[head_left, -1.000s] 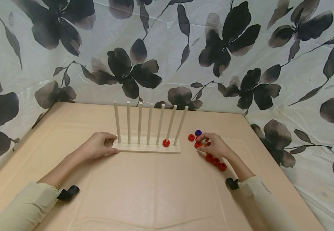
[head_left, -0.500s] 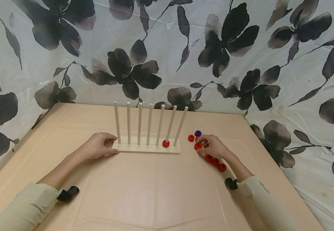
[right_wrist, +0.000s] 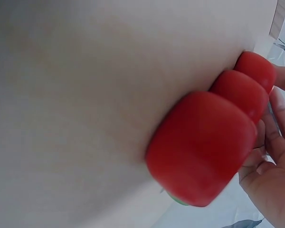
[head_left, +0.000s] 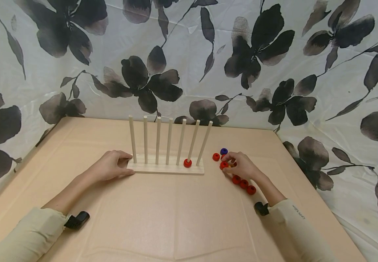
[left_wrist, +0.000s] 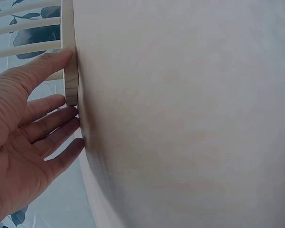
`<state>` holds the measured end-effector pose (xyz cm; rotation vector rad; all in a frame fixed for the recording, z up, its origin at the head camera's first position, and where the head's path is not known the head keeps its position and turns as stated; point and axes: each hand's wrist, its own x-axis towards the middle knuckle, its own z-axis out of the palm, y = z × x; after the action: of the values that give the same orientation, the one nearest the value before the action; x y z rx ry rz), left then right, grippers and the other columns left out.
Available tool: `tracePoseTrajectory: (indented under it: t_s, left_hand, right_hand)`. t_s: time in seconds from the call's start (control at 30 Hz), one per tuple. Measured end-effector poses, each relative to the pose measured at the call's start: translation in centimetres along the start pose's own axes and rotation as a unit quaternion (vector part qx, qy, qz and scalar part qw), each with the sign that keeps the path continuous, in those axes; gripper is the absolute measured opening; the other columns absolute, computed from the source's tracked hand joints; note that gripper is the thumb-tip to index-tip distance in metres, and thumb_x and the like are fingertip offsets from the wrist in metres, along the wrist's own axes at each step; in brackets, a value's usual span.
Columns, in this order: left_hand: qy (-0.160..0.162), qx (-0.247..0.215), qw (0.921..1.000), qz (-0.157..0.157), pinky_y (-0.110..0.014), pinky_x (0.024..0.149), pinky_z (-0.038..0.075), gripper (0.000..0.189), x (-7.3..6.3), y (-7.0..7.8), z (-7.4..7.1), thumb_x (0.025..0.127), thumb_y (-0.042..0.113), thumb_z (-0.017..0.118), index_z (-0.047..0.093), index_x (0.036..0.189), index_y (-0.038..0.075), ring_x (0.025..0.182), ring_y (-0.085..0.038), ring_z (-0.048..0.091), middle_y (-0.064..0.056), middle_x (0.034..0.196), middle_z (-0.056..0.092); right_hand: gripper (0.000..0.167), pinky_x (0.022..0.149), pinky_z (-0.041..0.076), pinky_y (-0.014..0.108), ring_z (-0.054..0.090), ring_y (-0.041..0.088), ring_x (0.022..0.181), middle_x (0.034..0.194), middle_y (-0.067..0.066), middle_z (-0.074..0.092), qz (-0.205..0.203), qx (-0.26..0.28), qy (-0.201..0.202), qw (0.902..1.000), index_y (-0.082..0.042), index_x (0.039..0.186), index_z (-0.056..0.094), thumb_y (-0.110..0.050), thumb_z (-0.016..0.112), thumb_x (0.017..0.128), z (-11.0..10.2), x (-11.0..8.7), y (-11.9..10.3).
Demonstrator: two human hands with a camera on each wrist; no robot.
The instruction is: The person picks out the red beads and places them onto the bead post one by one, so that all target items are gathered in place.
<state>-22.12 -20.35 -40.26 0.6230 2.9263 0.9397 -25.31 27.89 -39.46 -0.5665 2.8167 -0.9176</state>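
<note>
A wooden rack [head_left: 166, 167] carries several upright pegs, with one red bead [head_left: 187, 163] low on a peg toward its right end. My left hand [head_left: 112, 165] holds the rack's left end. In the left wrist view the thumb lies on the base's edge and the other fingers [left_wrist: 52, 121] are at its end. My right hand [head_left: 242, 165] reaches into the loose beads, thumb and index finger on either side of a red bead [head_left: 224, 165]; whether they grip it is unclear. Three red beads [right_wrist: 202, 147] in a row hide part of that hand in the right wrist view.
A blue bead [head_left: 224, 151] and another red bead [head_left: 216, 157] lie beyond the right hand. A row of red beads [head_left: 244, 184] lies nearer, by the wrist. A yellow-orange bead is partly hidden under the fingers. A floral cloth [head_left: 189, 54] hangs behind the table [head_left: 163, 218].
The right hand has shifted very slightly among the beads. The left hand and the rack have stayed where they were.
</note>
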Motion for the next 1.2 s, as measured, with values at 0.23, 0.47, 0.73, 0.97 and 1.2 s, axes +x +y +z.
tracePoseTrajectory:
  t_s: [0.23, 0.47, 0.73, 0.97, 1.2]
  left_hand:
    - [0.0, 0.003, 1.0, 0.002, -0.061, 0.106, 0.045, 0.059, 0.1, -0.1, 0.0, 0.082, 0.023, 0.088, 0.066, 0.123, -0.014, 0.124, -0.05, 0.057, -0.031, 0.124, 0.066]
    - [0.001, 0.004, 1.0, 0.005, -0.061, 0.106, 0.045, 0.058, 0.0, -0.2, 0.1, 0.082, 0.023, 0.088, 0.067, 0.123, -0.013, 0.124, -0.05, 0.057, -0.031, 0.124, 0.067]
    - [0.003, 0.006, 1.0, 0.007, -0.06, 0.106, 0.045, 0.058, -0.1, -0.1, 0.2, 0.082, 0.022, 0.088, 0.067, 0.122, -0.013, 0.123, -0.05, 0.057, -0.031, 0.123, 0.067]
    - [0.001, 0.002, 1.0, 0.006, -0.061, 0.106, 0.045, 0.058, -0.1, 0.1, 0.2, 0.082, 0.021, 0.087, 0.066, 0.123, -0.014, 0.124, -0.05, 0.057, -0.031, 0.124, 0.066]
    - [0.001, 0.002, 1.0, 0.006, -0.06, 0.106, 0.045, 0.058, -0.1, 0.1, 0.2, 0.082, 0.021, 0.087, 0.066, 0.123, -0.015, 0.124, -0.05, 0.057, -0.031, 0.124, 0.067]
  right_hand:
    - [0.024, 0.079, 0.053, 0.034, 0.057, 0.03, 0.099, 0.111, 0.01, 0.071, -0.009, 0.001, 0.006, 0.9999, -0.005, 0.11, 0.07, -0.006, 0.079, 0.088, -0.4, 0.0, -0.1]
    - [0.026, 0.073, 0.054, 0.032, 0.053, 0.033, 0.106, 0.11, 0.011, 0.067, 0.007, 0.0, 0.013, 0.9999, -0.005, 0.113, 0.069, -0.009, 0.078, 0.089, -0.9, 0.0, -0.8]
    - [0.028, 0.081, 0.047, 0.039, 0.054, 0.038, 0.107, 0.111, 0.011, 0.07, -0.017, -0.013, 0.043, 0.9989, -0.004, 0.115, 0.07, -0.008, 0.078, 0.089, -1.8, -0.1, -1.4]
    - [0.031, 0.086, 0.049, 0.046, 0.054, 0.035, 0.107, 0.111, 0.01, 0.071, -0.036, -0.014, 0.055, 0.9978, -0.005, 0.117, 0.07, -0.011, 0.081, 0.088, -2.9, 0.0, -2.1]
    - [0.032, 0.086, 0.047, 0.045, 0.054, 0.035, 0.107, 0.114, 0.011, 0.07, -0.051, -0.008, 0.074, 0.9959, -0.004, 0.118, 0.069, -0.011, 0.08, 0.089, -4.0, -0.2, -3.4]
